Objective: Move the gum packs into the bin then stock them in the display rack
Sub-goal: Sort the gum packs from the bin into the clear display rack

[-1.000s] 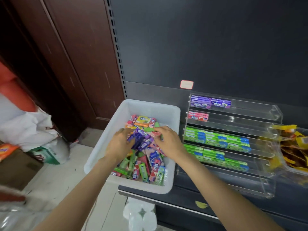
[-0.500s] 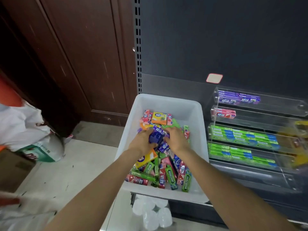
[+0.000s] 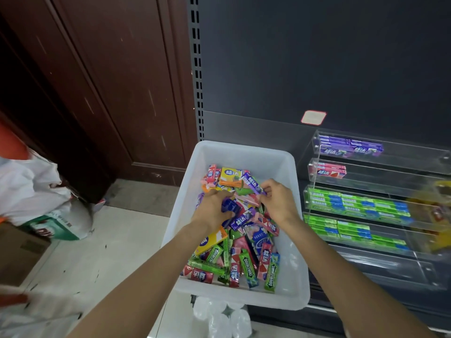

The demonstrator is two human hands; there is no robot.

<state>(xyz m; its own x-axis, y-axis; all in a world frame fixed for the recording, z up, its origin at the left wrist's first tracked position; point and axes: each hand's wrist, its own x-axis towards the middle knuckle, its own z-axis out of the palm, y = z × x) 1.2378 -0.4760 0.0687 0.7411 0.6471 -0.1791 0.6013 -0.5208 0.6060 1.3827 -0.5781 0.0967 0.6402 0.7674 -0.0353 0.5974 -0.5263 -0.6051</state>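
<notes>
A white plastic bin (image 3: 290,276) on the shelf edge holds several mixed gum packs (image 3: 246,259) in green, pink, purple and yellow. My left hand (image 3: 212,211) lies in the pile with its fingers curled around dark purple packs (image 3: 230,206). My right hand (image 3: 278,203) pinches a purple pack (image 3: 252,182) by its end, lifted just above the pile. To the right stands a clear acrylic display rack (image 3: 314,152); its tiers carry purple packs (image 3: 351,147), pink packs (image 3: 328,170) and green packs (image 3: 353,206).
A dark shelf back panel (image 3: 317,57) rises behind the bin and rack. A brown wooden door (image 3: 97,81) stands to the left, with white bags (image 3: 36,191) and a cardboard box (image 3: 17,250) on the pale floor. Yellow snack bags (image 3: 436,215) sit at the rack's right end.
The camera has swung left, so bin and rack shifted right in view. My right hand has lifted a purple pack out of the pile and moved away from my left hand.
</notes>
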